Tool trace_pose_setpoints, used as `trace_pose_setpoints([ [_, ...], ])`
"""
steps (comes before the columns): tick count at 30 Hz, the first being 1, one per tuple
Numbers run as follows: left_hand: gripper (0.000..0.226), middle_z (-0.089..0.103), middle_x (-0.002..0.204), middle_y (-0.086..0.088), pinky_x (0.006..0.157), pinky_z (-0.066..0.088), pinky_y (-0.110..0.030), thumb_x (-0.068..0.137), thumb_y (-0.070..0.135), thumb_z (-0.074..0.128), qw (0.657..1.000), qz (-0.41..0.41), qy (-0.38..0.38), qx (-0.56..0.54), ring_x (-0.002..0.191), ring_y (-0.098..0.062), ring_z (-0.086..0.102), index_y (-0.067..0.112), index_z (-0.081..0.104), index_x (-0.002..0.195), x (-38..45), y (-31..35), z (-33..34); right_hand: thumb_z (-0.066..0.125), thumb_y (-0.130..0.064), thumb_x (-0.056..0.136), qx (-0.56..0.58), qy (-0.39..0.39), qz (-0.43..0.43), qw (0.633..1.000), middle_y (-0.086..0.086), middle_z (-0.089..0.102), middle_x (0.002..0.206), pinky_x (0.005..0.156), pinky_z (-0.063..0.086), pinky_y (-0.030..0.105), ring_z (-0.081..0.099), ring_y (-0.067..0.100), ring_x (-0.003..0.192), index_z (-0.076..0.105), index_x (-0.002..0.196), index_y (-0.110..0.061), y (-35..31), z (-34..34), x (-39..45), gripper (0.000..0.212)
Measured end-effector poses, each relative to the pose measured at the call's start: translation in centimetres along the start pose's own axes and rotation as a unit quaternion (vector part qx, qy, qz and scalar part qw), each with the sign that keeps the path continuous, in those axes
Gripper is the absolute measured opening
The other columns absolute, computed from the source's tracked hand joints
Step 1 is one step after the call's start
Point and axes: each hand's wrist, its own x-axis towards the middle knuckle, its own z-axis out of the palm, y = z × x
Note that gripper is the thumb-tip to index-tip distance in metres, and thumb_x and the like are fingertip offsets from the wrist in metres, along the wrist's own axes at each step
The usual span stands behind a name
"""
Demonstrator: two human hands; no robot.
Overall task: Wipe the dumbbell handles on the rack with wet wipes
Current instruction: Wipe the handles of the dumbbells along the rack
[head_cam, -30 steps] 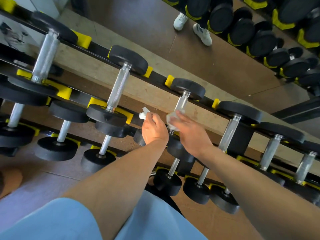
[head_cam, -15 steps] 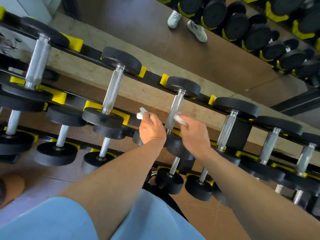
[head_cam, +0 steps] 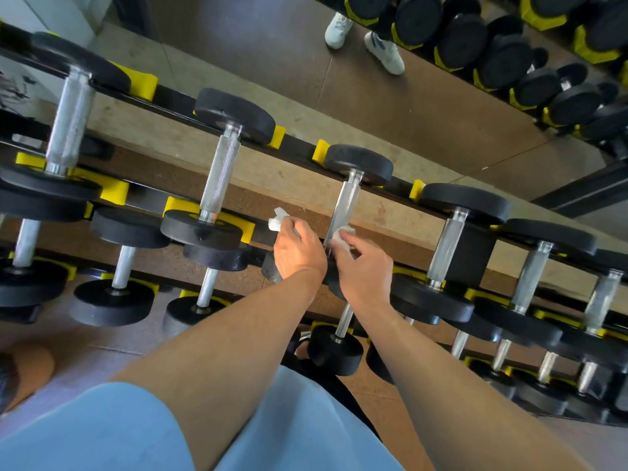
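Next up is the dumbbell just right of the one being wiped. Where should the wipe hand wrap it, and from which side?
Wrap the bare knurled handle mid-length, coming from the front and above. It slopes between two black plates, open on that side; its neighbours stand apart from it.

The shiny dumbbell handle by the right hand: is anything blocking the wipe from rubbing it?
No. The right hand pinches a crumpled white wet wipe right against the knurled silver dumbbell handle, low on the bar. The left hand holds another white wipe off to the side, clear of it.
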Motion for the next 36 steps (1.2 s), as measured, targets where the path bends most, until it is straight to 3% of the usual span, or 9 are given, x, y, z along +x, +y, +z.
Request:
trace_pose_setpoints([
  [3,0.032,0.065,0.097,-0.009,0.084,0.051,-0.046,0.101,0.031,0.031,1.000,-0.002,0.001,0.000,0.089,-0.029,0.060,0.020,0.061,0.101,0.0,0.0,0.1,0.072,-0.032,0.089,-0.006,-0.011,0.018,1.000,-0.014,0.072,0.098,0.060,0.041,0.001,0.065,-0.001,0.087,0.074,0.106,-0.024,-0.3,-0.3,0.9,0.019],
  [6,0.032,0.065,0.096,-0.008,0.082,0.051,-0.044,0.101,0.031,0.031,1.000,0.004,0.002,0.002,0.088,-0.027,0.060,0.020,0.061,0.101,0.1,-0.2,0.2,0.069,-0.036,0.089,-0.056,-0.024,0.009,0.998,-0.013,0.072,0.089,0.059,0.045,0.014,0.063,0.001,0.076,0.076,0.097,-0.026,-0.4,-0.4,1.7,0.014],
  [14,0.034,0.064,0.098,-0.008,0.075,0.038,-0.033,0.103,0.030,0.030,1.000,0.010,-0.005,0.012,0.087,-0.021,0.057,0.017,0.061,0.109,0.2,-0.3,0.2,0.056,-0.030,0.099,-0.088,-0.060,0.050,0.993,-0.004,0.069,0.094,0.057,0.044,0.021,0.061,0.007,0.076,0.068,0.111,-0.021,0.1,-0.2,2.2,0.019],
  [18,0.032,0.065,0.097,-0.008,0.079,0.047,-0.038,0.103,0.030,0.031,1.000,0.010,-0.013,0.013,0.089,-0.026,0.059,0.020,0.061,0.105,0.3,-0.4,0.1,0.046,-0.027,0.104,0.012,-0.040,0.150,0.988,-0.002,0.058,0.105,0.074,0.050,0.028,0.057,0.014,0.094,0.055,0.126,-0.018,1.6,-3.2,3.0,0.025],
  [21,0.034,0.065,0.100,-0.009,0.080,0.048,-0.039,0.103,0.031,0.030,1.000,0.014,-0.016,0.022,0.091,-0.026,0.060,0.019,0.061,0.110,0.3,-0.5,0.1,0.037,-0.033,0.107,0.037,0.019,0.190,0.981,-0.001,0.057,0.106,0.067,0.044,0.025,0.054,0.011,0.088,0.052,0.125,-0.020,3.1,-6.6,2.8,0.027],
  [25,0.033,0.065,0.102,-0.015,0.083,0.048,-0.044,0.101,0.030,0.031,0.999,0.007,-0.005,0.044,0.095,-0.037,0.059,0.018,0.060,0.107,0.4,-0.2,0.1,0.042,-0.036,0.106,0.113,0.073,0.236,0.962,-0.002,0.061,0.108,0.083,0.052,0.036,0.058,0.013,0.093,0.056,0.122,-0.022,5.4,-10.0,2.1,0.026],
  [30,0.013,0.060,0.092,-0.005,0.089,0.053,-0.048,0.098,0.037,0.043,0.999,0.008,0.021,0.049,0.093,-0.033,0.062,0.029,0.052,0.097,-0.1,0.0,0.0,0.047,-0.034,0.105,0.227,0.059,0.240,0.942,-0.009,0.064,0.105,0.071,0.053,0.026,0.061,0.011,0.096,0.062,0.117,-0.028,6.2,-12.1,1.2,0.020],
  [33,0.012,0.062,0.092,-0.001,0.093,0.050,-0.050,0.096,0.043,0.051,0.995,0.055,0.051,0.066,0.093,-0.028,0.060,0.031,0.053,0.093,-0.4,0.0,-0.1,0.051,-0.030,0.103,0.332,0.052,0.256,0.906,-0.003,0.067,0.115,0.080,0.053,0.029,0.063,0.017,0.105,0.065,0.124,-0.022,6.9,-13.0,0.7,0.026],
  [36,0.014,0.061,0.098,-0.006,0.100,0.040,-0.048,0.096,0.039,0.055,0.971,0.144,0.107,0.160,0.100,-0.030,0.053,0.025,0.056,0.097,-1.8,1.0,-0.4,0.048,-0.028,0.104,0.420,0.013,0.252,0.872,0.002,0.067,0.118,0.092,0.055,0.038,0.064,0.021,0.109,0.067,0.114,-0.025,8.2,-14.3,0.3,0.021],
])
